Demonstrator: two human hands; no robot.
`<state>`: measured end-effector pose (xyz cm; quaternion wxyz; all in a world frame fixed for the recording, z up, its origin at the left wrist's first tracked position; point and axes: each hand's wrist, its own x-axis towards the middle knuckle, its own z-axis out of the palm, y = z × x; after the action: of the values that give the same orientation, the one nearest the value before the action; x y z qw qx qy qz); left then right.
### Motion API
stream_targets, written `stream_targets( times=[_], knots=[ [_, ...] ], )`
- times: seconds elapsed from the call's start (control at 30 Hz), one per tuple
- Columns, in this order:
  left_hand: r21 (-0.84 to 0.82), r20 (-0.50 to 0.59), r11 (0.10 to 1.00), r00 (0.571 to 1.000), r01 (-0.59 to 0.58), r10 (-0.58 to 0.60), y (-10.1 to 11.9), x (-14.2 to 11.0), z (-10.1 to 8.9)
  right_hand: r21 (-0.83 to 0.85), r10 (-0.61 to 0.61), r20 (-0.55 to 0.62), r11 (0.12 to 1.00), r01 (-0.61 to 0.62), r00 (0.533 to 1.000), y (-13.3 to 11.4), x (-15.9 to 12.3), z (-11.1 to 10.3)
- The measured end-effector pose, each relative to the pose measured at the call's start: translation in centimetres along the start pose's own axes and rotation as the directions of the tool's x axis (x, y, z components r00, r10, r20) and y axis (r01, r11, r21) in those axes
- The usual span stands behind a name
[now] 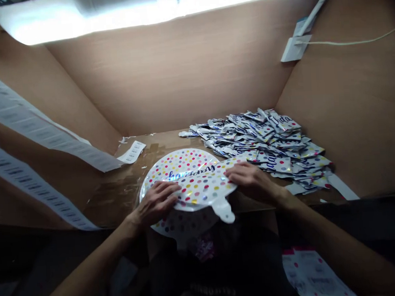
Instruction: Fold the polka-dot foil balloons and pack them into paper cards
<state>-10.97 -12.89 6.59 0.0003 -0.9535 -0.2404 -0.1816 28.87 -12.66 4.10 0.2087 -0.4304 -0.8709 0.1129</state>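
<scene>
Left hand: fingers bent, pressing on the left part of a folded, dotted foil balloon; whether it grips cannot be told. Right hand: fingertips curled on the balloon's right part. Balloon lies between and under both hands, tab pointing toward the person. Beneath it: a round dotted balloon. Beyond the right hand: a pile of folded balloons on the desk.

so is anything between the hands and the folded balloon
Nothing visible stands between them: the left hand and right hand both touch the folded balloon, and the pile lies beyond it.
</scene>
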Motion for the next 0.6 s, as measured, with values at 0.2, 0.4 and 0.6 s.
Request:
stream_targets(
  times=[0.2, 0.4, 0.6],
  knots=[
    [-0.128, 0.134, 0.976, 0.978, 0.176, -0.159, 1.7, -7.0, 8.3, 0.017, -0.192, 0.031, 0.981, 0.192, 0.981, -0.7, -6.4, 9.3],
    [-0.021, 0.312, 0.674, 0.645, 0.738, -0.697, -1.2, -3.7, 8.9, -0.151, 0.460, -0.056, 0.873, -0.463, 0.886, -0.2, -4.1, 11.0],
    [0.086, 0.299, 0.725, 0.676, 0.684, -0.674, -3.6, 5.9, 8.5, -0.306, 0.575, 0.016, 0.781, -0.544, 0.818, -0.9, -1.4, 10.7]
  ],
)
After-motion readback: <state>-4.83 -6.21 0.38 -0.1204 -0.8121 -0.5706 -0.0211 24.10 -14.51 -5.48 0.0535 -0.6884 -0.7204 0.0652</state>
